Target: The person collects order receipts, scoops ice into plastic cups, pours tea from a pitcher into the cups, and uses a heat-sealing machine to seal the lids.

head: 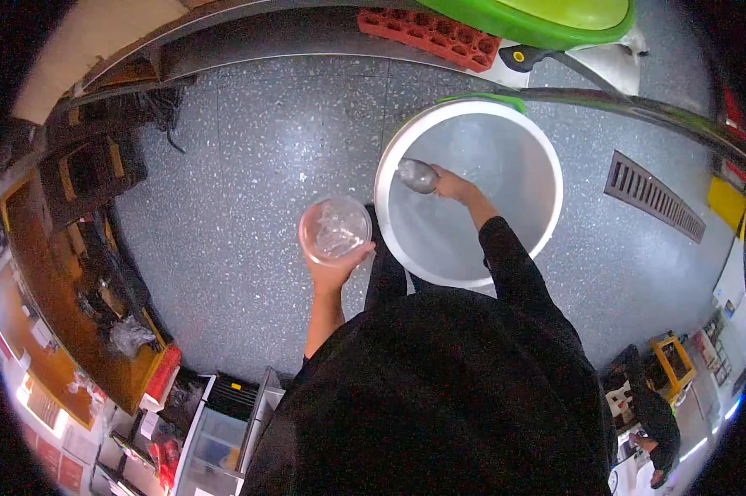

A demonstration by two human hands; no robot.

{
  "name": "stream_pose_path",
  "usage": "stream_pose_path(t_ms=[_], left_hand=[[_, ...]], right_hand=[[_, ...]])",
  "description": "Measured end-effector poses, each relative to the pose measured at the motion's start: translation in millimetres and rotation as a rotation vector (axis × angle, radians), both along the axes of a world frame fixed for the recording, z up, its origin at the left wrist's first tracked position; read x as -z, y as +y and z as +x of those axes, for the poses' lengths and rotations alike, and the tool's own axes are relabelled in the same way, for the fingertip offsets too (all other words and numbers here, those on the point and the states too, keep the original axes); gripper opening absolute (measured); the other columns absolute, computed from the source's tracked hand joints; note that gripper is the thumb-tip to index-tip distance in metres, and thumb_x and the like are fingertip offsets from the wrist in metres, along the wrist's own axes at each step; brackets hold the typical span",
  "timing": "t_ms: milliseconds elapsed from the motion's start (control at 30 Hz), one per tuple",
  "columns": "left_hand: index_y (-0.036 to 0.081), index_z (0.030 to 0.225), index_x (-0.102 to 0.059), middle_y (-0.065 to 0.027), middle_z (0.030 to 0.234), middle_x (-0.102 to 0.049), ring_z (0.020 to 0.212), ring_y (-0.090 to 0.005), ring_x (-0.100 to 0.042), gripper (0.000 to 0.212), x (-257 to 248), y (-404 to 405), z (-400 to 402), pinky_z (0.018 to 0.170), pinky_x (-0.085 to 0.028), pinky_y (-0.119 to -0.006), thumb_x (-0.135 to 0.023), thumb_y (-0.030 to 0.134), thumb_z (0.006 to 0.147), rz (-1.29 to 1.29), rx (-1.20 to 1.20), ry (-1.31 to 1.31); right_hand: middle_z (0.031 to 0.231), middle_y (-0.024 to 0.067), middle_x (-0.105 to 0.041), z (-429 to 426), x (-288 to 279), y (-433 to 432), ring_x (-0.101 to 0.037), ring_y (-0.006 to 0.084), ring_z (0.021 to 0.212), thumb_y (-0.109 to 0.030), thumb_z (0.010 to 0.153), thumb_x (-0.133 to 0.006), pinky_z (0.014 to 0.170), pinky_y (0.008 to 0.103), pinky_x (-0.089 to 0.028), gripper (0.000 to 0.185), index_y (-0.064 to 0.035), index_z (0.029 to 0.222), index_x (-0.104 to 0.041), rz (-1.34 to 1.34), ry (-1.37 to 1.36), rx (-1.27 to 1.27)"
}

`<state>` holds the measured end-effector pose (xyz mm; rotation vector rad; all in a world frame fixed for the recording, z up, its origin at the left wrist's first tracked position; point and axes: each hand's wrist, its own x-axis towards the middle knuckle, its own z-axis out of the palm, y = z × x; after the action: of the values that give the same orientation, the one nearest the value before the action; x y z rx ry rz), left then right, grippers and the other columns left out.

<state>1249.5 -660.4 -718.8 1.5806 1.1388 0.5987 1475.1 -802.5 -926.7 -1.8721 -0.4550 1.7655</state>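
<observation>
My left hand (339,266) holds a round clear plastic tub (335,230) from below, above the floor and left of a large white bucket. Through the tub's open top I see a little clear, shiny material. Inside the mouth of the white bucket (552,186), my right hand (454,186) grips a metal scoop (418,176), which points to the left near the rim. The scoop's bowl looks grey and shiny; whether it carries anything I cannot tell. The bucket's inside is pale and its contents are hard to make out.
A red tray with round holes (431,38) lies on a shelf ahead, beside a black handle (524,59) and a green basin (534,25). A floor grate (655,197) is at right. Shelving stands left. Another person (652,415) works at lower right, behind me.
</observation>
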Motion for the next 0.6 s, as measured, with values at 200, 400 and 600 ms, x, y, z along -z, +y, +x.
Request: stream_pose_path(t_ms=[200,400,600], left_hand=[[0.002,0.118,-0.033,-0.0117,0.113,-0.044,0.104,-0.0229,-0.045,0.096,-28,8,26,0.087,-0.041,-0.035,-0.086,0.024,0.04,0.038,0.181,0.063],[0.003,0.114,-0.039,-0.0114,0.108,-0.045,0.102,-0.0218,-0.046,0.089,-29,-8,58,0.087,-0.041,-0.035,-0.085,0.023,0.041,0.096,0.264,0.024],[0.005,0.112,-0.044,-0.0132,0.107,-0.049,0.103,-0.0286,-0.046,0.086,-61,-36,104,0.089,-0.036,-0.037,-0.084,0.027,0.039,-0.01,0.336,-0.106]], right_hand=[[0.06,0.0,-0.045,18,-123,-7,-0.042,0.0089,0.049,-0.009,0.076,-0.041,0.043,0.0214,-0.034,0.044,-0.0044,0.12,-0.039,-0.011,0.097,0.125],[0.074,0.0137,-0.059,56,-274,-29,-0.057,0.0213,0.064,-0.01,0.076,-0.041,0.059,0.0336,-0.045,0.045,-0.0005,0.119,-0.039,-0.056,-0.215,0.018],[0.092,0.0205,-0.059,39,-396,-9,-0.058,0.0372,0.079,-0.012,0.078,-0.042,0.072,0.0451,-0.044,0.041,-0.0039,0.118,-0.035,-0.012,-0.681,-0.278]])
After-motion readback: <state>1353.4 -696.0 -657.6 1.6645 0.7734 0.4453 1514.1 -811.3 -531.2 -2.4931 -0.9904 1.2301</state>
